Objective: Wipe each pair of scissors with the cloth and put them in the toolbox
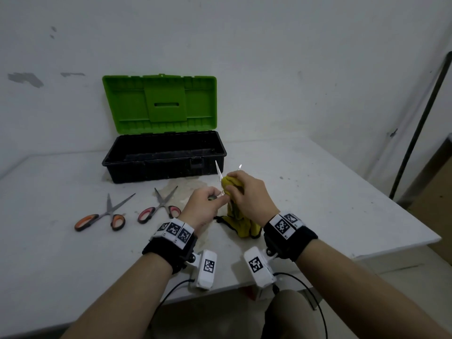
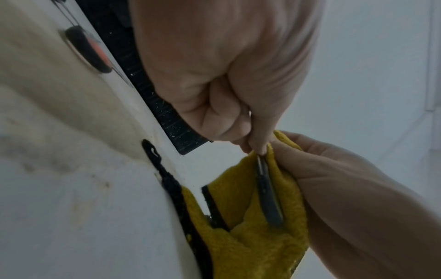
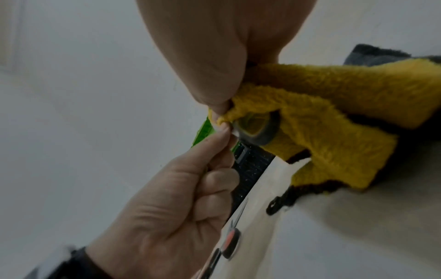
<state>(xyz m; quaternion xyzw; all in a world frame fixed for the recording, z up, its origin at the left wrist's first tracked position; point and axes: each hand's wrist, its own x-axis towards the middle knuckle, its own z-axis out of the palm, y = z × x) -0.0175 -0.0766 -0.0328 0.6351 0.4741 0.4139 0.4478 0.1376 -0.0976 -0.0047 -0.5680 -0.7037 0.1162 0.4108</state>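
wiping under way: left hand [image 1: 204, 204] pinches the held scissors [image 1: 219, 173] near the pivot, blades splayed and pointing up toward the far edge of the desk [image 1: 342, 192]. right hand [image 1: 247, 192] is clenched round the yellow cloth [image 1: 244, 226], which wraps the handle end; the cloth's tail drapes down onto the desk near the front edge.

two more pairs lie flat on the desk left of the hands – orange-handled scissors [image 1: 102, 217] nearer the left edge, red-handled scissors [image 1: 160, 209] beside them, both with blades apart. toolbox [image 1: 163, 157] stands open toward the back of the desk, green lid up; what lies inside cannot be seen.

handling, as judged: scissors stiff, fairly light, metal likely slick, tips sharp – best held at pivot or handle loops, away from the edges. cloth soft and limp, bunches readily, can snag on open blades. close blades before carrying to the box.
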